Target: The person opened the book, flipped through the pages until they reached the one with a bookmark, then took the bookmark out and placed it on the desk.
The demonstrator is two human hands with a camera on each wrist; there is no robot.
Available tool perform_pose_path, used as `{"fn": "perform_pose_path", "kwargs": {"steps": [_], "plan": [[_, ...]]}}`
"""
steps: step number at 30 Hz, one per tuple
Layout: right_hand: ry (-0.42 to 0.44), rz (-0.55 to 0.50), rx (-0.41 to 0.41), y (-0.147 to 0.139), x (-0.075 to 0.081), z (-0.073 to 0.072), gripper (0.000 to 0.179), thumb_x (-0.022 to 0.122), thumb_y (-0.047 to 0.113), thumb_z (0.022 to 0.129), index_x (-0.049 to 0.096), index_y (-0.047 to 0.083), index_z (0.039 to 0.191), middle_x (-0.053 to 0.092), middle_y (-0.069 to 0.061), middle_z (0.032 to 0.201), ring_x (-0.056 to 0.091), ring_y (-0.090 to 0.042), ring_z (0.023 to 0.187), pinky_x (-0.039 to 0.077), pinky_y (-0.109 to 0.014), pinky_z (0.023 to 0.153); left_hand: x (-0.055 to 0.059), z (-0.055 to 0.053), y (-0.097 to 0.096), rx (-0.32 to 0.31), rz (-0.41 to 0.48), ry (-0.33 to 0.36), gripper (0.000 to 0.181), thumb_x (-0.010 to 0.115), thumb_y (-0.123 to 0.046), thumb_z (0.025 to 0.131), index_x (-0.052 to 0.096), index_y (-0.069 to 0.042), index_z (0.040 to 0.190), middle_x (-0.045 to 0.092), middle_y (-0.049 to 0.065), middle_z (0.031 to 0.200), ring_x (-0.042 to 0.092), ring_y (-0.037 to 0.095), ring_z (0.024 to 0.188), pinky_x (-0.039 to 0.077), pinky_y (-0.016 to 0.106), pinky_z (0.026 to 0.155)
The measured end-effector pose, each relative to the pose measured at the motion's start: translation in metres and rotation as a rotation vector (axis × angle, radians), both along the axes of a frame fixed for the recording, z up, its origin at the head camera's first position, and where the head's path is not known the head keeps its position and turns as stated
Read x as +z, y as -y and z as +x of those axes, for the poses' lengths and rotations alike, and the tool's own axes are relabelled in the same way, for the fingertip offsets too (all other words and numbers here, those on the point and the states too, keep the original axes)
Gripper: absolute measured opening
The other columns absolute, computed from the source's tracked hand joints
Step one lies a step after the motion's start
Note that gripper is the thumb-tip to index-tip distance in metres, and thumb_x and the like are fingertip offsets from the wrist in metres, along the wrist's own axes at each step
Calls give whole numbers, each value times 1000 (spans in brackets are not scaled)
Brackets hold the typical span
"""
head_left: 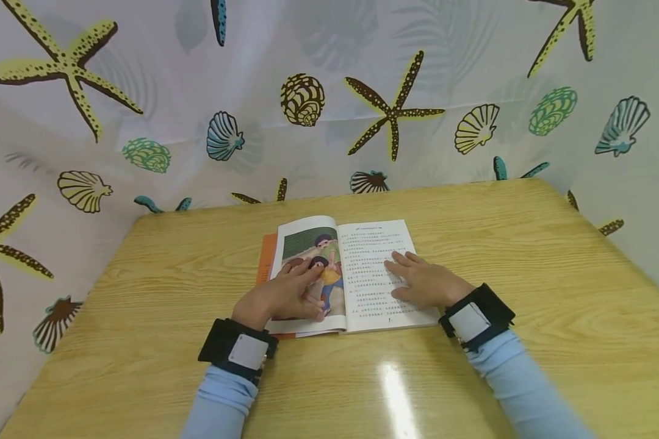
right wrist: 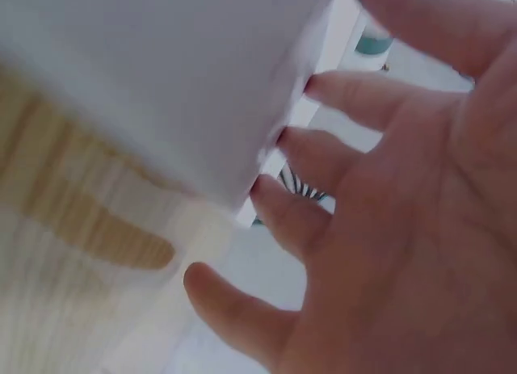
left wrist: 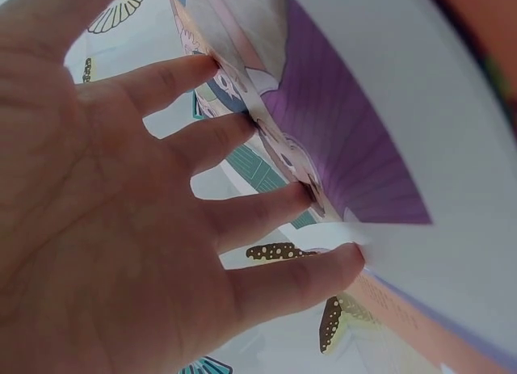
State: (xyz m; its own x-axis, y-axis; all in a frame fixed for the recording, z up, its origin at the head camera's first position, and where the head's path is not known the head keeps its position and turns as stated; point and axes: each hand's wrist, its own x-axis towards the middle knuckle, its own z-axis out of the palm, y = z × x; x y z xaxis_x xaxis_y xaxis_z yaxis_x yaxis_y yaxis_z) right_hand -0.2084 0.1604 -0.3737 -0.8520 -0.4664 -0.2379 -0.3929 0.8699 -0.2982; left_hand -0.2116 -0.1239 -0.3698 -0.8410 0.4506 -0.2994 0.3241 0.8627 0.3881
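Note:
An open book (head_left: 369, 250) lies on the wooden table, a colour picture on its left page and printed text on its right page. My left hand (head_left: 291, 294) rests on the illustrated page (head_left: 330, 292), fingers spread across the drawing of two figures. Over the lower right part of the text page, my right hand (head_left: 425, 283) lies with its fingers spread. In the left wrist view, the fingertips (left wrist: 349, 257) touch the page beside a purple printed area. The right wrist view has fingertips (right wrist: 260, 185) along the edge of the white page (right wrist: 178, 75).
An orange cover edge (head_left: 266, 256) sticks out under the book's left side. Behind the wooden table (head_left: 159, 292) hangs a white cloth (head_left: 170, 73) printed with starfish and shells. Each wrist wears a black strap (head_left: 219, 341) over a light blue sleeve.

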Motion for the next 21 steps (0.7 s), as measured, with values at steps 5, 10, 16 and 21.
{"fn": "perform_pose_path", "kwargs": {"steps": [5, 10, 16, 21], "plan": [[27, -9, -76, -18, 0, -6, 64, 59, 23, 101, 37, -8, 152, 24, -31, 160, 23, -52, 146, 27, -63, 114, 0, -1, 0, -10, -13, -7, 93, 81, -37, 86, 31, -13, 161, 18, 16, 167, 10, 44, 152, 32, 68, 110], [45, -13, -102, -27, 0, -10, 64, 60, 22, 101, 36, -8, 152, 23, -34, 159, 23, -57, 143, 26, -66, 113, 0, -1, 0, -10, -11, 0, 94, 81, -37, 85, 31, -13, 161, 18, 16, 167, 9, 44, 152, 30, 69, 109], [58, -48, -104, -28, 0, -10, 64, 61, 21, 100, 37, -8, 152, 21, -37, 158, 21, -59, 143, 24, -67, 113, 0, -1, 1, -10, -13, -2, 94, 81, -37, 85, 30, -13, 161, 17, 16, 168, 9, 43, 152, 31, 68, 109], [65, -55, -117, -26, 0, -10, 64, 61, 19, 101, 35, -9, 152, 21, -38, 157, 20, -59, 143, 22, -66, 114, -1, -1, 1, -14, -12, -9, 94, 81, -37, 86, 31, -13, 161, 18, 16, 167, 10, 44, 152, 32, 68, 109]]}}
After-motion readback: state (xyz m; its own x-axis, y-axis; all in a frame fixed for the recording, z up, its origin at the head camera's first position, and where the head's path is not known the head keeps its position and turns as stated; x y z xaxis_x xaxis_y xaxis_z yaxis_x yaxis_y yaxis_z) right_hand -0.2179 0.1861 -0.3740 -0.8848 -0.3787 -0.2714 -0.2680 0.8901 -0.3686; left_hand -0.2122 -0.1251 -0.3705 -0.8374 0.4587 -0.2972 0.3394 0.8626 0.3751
